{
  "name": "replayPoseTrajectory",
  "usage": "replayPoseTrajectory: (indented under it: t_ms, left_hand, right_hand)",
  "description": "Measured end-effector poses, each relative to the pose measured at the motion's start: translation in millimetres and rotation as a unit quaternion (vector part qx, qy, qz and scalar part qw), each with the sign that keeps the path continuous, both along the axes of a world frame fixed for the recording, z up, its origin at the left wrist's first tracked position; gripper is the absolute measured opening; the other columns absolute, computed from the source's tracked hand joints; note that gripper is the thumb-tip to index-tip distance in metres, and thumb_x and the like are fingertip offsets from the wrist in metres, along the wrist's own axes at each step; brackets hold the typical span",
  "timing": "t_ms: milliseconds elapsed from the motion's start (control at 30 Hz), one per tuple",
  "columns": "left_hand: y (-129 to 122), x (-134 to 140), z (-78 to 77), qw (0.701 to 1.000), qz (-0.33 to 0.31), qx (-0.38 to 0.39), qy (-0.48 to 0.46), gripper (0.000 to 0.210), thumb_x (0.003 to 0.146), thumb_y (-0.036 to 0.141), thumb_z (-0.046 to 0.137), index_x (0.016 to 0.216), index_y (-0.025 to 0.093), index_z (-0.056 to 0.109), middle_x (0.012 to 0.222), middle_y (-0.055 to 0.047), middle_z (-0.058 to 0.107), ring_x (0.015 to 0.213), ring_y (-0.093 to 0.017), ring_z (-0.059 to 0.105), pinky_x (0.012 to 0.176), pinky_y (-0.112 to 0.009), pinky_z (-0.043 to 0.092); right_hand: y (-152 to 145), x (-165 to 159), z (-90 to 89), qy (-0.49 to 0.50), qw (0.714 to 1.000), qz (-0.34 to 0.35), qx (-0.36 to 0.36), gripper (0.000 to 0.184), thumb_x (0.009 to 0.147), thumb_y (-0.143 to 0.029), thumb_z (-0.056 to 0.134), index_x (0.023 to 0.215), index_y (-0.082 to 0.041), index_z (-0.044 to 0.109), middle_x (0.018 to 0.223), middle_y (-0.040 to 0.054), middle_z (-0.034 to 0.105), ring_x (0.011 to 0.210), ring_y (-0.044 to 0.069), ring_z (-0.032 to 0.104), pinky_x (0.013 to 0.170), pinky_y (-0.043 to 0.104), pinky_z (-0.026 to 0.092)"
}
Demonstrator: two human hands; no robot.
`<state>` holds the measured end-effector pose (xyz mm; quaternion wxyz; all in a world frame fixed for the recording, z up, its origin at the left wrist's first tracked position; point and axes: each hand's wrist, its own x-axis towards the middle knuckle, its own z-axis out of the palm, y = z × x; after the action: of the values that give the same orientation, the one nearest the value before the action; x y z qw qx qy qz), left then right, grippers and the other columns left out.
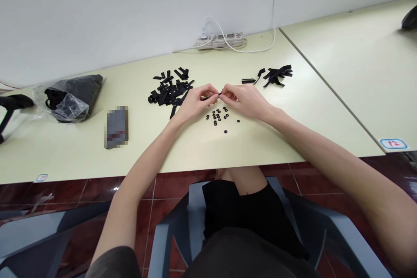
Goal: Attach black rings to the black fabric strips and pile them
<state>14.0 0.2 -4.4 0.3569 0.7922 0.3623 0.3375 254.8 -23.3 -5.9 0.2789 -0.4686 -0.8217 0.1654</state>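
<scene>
My left hand (200,100) and my right hand (239,97) meet fingertip to fingertip over the table. A short black strap (206,98) is pinched in the left fingers, and part of it is hidden behind them. The right thumb and forefinger close on a small dark piece at the strap's end, too covered to name. Just below the hands lie several small round black rings (217,115), loosely scattered. Left of my left hand is a large heap of black straps (169,91). Beyond my right hand sits a smaller pile of black straps (278,74).
A white power strip (220,41) with a plugged-in cable lies against the wall. To the left are a clear plastic bag (76,104) with black contents and a blurred dark box (116,127). The table's front edge (234,167) runs above my lap.
</scene>
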Motion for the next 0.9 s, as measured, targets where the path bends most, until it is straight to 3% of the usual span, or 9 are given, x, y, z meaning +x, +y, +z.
replayPoseTrajectory:
  t_ms: [300, 667, 900]
  left_hand:
    - [-1.6, 1.0, 1.3, 1.000, -0.005, -0.005, -0.003, 0.028, 0.104, 0.051, 0.076, 0.103, 0.023, 0.077, 0.099, -0.005, 0.081, 0.084, -0.017, 0.073, 0.081, -0.034, 0.061]
    - [-3.0, 1.7, 3.1, 0.999, -0.024, -0.024, -0.005, 0.031, 0.107, 0.054, 0.074, 0.104, 0.023, 0.075, 0.099, -0.006, 0.081, 0.086, -0.018, 0.075, 0.081, -0.034, 0.063]
    - [-8.8, 3.3, 7.5, 0.995, -0.062, -0.077, -0.006, 0.033, 0.112, 0.056, 0.069, 0.106, 0.024, 0.070, 0.097, -0.007, 0.084, 0.090, -0.019, 0.080, 0.084, -0.035, 0.063]
  right_hand:
    - [-1.1, 0.5, 2.6, -0.003, 1.000, -0.001, 0.001, 0.027, 0.113, -0.045, 0.058, 0.106, -0.024, 0.074, 0.093, 0.0073, 0.082, 0.081, 0.024, 0.069, 0.077, 0.039, 0.044]
    - [-1.1, 1.1, -0.3, -0.009, 1.000, 0.016, -0.002, 0.038, 0.119, -0.045, 0.043, 0.104, -0.026, 0.071, 0.089, 0.0064, 0.078, 0.075, 0.023, 0.062, 0.077, 0.040, 0.042]
    - [-2.5, -2.2, -0.2, -0.027, 1.000, -0.001, 0.002, 0.033, 0.117, -0.036, 0.043, 0.101, -0.025, 0.070, 0.090, 0.0081, 0.079, 0.074, 0.024, 0.061, 0.075, 0.040, 0.039]
